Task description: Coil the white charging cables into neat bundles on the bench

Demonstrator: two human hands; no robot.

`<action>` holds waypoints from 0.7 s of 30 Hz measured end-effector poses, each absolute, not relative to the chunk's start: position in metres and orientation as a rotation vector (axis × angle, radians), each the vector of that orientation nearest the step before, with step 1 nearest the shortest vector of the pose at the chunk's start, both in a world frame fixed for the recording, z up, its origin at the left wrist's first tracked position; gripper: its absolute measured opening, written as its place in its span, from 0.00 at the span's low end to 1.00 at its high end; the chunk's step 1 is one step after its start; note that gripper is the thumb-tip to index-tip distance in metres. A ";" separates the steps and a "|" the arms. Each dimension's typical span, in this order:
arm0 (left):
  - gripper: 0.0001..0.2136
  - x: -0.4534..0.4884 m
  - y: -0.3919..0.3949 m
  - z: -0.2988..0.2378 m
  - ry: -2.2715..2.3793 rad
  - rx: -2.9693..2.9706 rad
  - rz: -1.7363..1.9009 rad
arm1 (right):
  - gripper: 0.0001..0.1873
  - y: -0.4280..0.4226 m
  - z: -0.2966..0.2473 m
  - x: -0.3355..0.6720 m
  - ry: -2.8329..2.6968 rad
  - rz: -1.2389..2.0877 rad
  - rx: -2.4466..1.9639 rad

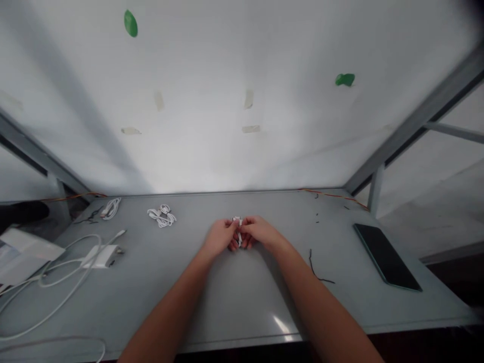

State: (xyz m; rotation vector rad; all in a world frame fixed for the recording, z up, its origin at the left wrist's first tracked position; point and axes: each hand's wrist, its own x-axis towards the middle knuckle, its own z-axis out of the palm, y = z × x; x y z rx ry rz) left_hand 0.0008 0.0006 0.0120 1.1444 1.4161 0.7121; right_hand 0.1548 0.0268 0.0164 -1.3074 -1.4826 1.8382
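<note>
Grey table (pixel 242 302) carries a white cable bundle (pixel 237 228) at its middle, pinched between the left hand (pixel 221 237) and right hand (pixel 259 232); keeping the coils tight probably helps.

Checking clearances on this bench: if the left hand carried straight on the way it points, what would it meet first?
The left hand points right, toward the right hand; the two already meet around a small white cable bundle, so it would likely press into that bundle and those fingers first.
</note>
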 end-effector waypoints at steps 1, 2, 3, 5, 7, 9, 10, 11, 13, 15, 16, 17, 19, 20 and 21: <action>0.18 0.000 0.001 0.012 1.404 1.148 0.709 | 0.09 0.026 0.019 0.155 -1.507 1.857 -1.288; 0.18 0.000 0.001 0.012 1.387 1.150 0.714 | 0.09 0.024 0.022 0.155 -1.524 1.869 -1.275; 0.18 -0.001 0.001 0.012 1.366 1.145 0.729 | 0.09 0.023 0.024 0.155 -1.532 1.868 -1.268; 0.16 -0.003 0.002 0.011 1.324 1.113 0.783 | 0.09 0.022 0.025 0.156 -1.506 1.839 -1.274; 0.15 -0.006 0.003 0.009 1.302 1.067 0.851 | 0.07 0.023 0.025 0.157 -1.436 1.796 -1.283; 0.15 -0.012 0.006 0.008 1.297 1.023 0.919 | 0.04 0.026 0.024 0.161 -1.345 1.732 -1.306; 0.15 -0.015 0.008 0.008 1.297 1.002 0.948 | 0.03 0.027 0.024 0.163 -1.303 1.700 -1.323; 0.15 -0.019 0.009 0.007 1.305 0.978 0.973 | 0.02 0.029 0.024 0.165 -1.269 1.670 -1.341; 0.14 -0.028 0.013 0.008 1.346 0.924 1.021 | 0.05 0.034 0.024 0.171 -1.216 1.627 -1.378; 0.12 -0.037 0.015 0.010 1.396 0.881 1.074 | 0.09 0.037 0.025 0.177 -1.159 1.589 -1.395; 0.10 -0.041 0.015 0.011 1.415 0.861 1.109 | 0.11 0.039 0.026 0.179 -1.125 1.570 -1.386; 0.09 -0.045 0.015 0.013 1.426 0.840 1.149 | 0.11 0.040 0.026 0.182 -1.089 1.557 -1.363; 0.08 -0.050 0.014 0.017 1.424 0.799 1.227 | 0.10 0.041 0.026 0.185 -1.021 1.561 -1.300; 0.08 -0.052 0.013 0.018 1.423 0.779 1.255 | 0.10 0.041 0.026 0.186 -0.994 1.579 -1.276; 0.08 -0.053 0.012 0.019 1.425 0.766 1.270 | 0.09 0.041 0.025 0.186 -0.972 1.600 -1.262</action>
